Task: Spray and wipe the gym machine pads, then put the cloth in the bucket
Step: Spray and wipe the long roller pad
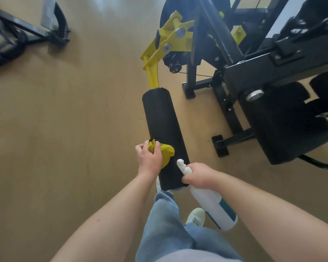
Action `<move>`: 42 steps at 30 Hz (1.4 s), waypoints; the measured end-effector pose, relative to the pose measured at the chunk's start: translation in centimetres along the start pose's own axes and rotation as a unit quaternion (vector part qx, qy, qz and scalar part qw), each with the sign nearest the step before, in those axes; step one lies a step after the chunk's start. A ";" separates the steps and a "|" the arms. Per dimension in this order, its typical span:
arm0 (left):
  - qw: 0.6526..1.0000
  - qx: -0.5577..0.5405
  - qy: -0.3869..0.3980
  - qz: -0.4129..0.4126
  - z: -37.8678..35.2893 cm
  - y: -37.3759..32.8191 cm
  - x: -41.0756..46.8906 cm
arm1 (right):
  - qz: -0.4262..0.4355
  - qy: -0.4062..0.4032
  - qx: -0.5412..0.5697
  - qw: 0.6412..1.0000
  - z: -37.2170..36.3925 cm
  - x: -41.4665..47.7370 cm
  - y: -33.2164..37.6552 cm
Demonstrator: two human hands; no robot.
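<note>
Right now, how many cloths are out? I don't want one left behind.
1: the yellow cloth, gripped by the left hand against the near end of the roller pad; the right hand holds only the spray bottle. Others may lie out of view.

Open wooden floor (74, 129) left of the roller pad (162, 125); black machine frame (235, 76) and seat pad (284, 125) crowding the right.

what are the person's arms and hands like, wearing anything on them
Both arms are bare, no sleeves in view. The left hand and right hand wear no gloves; no watch, bracelet or ring shows.
</note>
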State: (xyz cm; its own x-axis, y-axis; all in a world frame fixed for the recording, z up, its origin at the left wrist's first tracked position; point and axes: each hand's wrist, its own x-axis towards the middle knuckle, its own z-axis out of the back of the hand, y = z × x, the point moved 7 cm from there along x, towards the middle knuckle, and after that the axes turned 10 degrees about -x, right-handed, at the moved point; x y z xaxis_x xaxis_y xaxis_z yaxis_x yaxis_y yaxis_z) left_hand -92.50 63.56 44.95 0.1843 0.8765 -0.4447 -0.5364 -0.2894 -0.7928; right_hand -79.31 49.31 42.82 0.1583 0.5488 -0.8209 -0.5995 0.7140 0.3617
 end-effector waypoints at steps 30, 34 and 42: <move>0.916 0.390 0.083 -0.047 -10.9 3.3 5.0 | -0.010 -0.131 0.153 0.979 6.4 8.1 -2.4; 0.911 0.398 0.089 -0.068 -11.0 1.1 8.5 | 0.003 -0.127 0.146 0.981 8.8 10.3 -0.2; 0.928 0.364 0.054 -0.064 -10.3 -4.7 19.4 | 0.020 -0.130 0.154 0.979 12.9 14.4 3.6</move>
State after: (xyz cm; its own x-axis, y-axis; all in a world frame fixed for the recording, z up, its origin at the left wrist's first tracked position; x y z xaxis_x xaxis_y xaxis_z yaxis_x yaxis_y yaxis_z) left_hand -77.90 77.96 35.71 0.3445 0.8308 -0.4371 -0.9114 0.1843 -0.3681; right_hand -69.07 65.38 37.98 0.3582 0.6435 -0.6765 -0.3514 0.7642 0.5409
